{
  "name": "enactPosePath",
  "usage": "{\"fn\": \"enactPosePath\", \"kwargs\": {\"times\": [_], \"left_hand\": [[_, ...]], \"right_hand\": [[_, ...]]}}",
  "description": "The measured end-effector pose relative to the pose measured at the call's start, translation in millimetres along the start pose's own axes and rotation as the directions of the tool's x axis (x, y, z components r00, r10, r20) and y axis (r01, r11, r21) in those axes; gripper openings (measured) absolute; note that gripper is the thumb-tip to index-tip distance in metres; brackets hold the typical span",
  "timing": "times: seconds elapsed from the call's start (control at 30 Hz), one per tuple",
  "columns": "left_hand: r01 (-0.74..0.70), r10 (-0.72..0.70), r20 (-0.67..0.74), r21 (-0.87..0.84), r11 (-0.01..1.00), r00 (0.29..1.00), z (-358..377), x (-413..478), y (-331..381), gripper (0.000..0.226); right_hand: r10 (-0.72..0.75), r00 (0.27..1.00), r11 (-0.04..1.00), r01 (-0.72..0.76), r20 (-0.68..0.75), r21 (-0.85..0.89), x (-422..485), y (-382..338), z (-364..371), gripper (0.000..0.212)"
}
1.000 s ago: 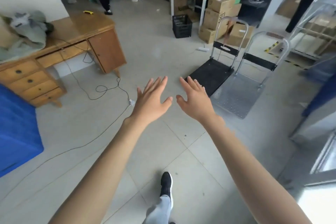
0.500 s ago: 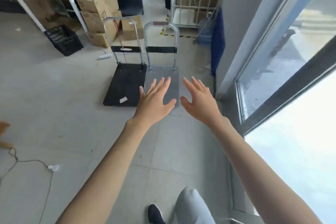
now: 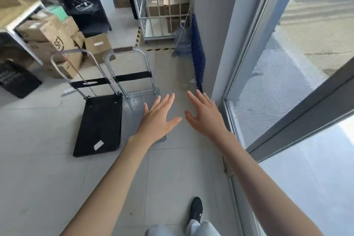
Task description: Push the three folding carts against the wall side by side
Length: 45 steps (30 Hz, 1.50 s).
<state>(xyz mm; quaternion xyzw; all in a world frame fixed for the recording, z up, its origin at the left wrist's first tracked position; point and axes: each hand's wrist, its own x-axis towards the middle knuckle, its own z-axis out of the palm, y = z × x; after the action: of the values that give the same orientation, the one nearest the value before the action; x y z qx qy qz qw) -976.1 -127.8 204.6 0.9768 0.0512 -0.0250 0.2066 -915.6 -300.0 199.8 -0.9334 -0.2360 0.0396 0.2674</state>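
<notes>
Two folding carts stand side by side on the tiled floor, handles upright at their far ends. The black cart (image 3: pixel 101 122) is on the left, the silver cart (image 3: pixel 132 113) touches its right side. My left hand (image 3: pixel 158 119) hovers open above the silver cart's deck, touching nothing. My right hand (image 3: pixel 206 115) is open over bare floor between the silver cart and the grey wall (image 3: pixel 212 44). A third folding cart is not in view.
Stacked cardboard boxes (image 3: pixel 57 42) and a black crate (image 3: pixel 17 80) sit at the left behind the carts. A white cage trolley (image 3: pixel 161 11), a water bottle (image 3: pixel 183 40) and a blue cloth (image 3: pixel 198 53) stand along the wall ahead. A large window (image 3: pixel 287 63) fills the right.
The view has swung right and closer to the carts; the desk and blue object left view. Both hands stay open and raised, now nearer the silver cart and the wall.
</notes>
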Motion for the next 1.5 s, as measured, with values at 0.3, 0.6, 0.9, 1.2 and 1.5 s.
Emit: {"fn": "enactPosePath", "kwargs": {"times": [0.3, 0.6, 0.9, 1.2, 1.5], "left_hand": [[0.054, -0.055, -0.022, -0.074, 0.996, 0.998, -10.0, 148.5, -26.8, 0.078], [0.05, -0.054, -0.018, -0.148, 0.988, 0.998, -32.6, 326.8, -84.6, 0.075], [-0.073, 0.076, 0.036, -0.068, 0.995, 0.996, -58.7, 486.9, -97.9, 0.074], [-0.113, 0.111, 0.086, 0.019, 0.993, 0.99, -57.0, 641.9, -104.4, 0.075], [0.037, -0.04, 0.048, 0.065, 0.997, 0.998, -98.1, 790.9, -139.8, 0.069]], "right_hand": [[-0.011, 0.998, 0.999, 0.012, 0.055, -0.03, 149.8, 33.5, -5.5, 0.065], [0.036, 0.993, 0.995, -0.025, 0.109, -0.101, 317.2, 49.6, 2.1, 0.065], [0.129, 0.989, 0.987, -0.121, 0.07, -0.107, 446.5, 79.8, -4.3, 0.064], [0.143, 0.988, 0.989, -0.14, 0.055, -0.054, 595.9, 133.7, -10.3, 0.064], [0.012, 0.996, 1.0, -0.015, 0.086, 0.027, 768.1, 147.4, -16.4, 0.057]]}}
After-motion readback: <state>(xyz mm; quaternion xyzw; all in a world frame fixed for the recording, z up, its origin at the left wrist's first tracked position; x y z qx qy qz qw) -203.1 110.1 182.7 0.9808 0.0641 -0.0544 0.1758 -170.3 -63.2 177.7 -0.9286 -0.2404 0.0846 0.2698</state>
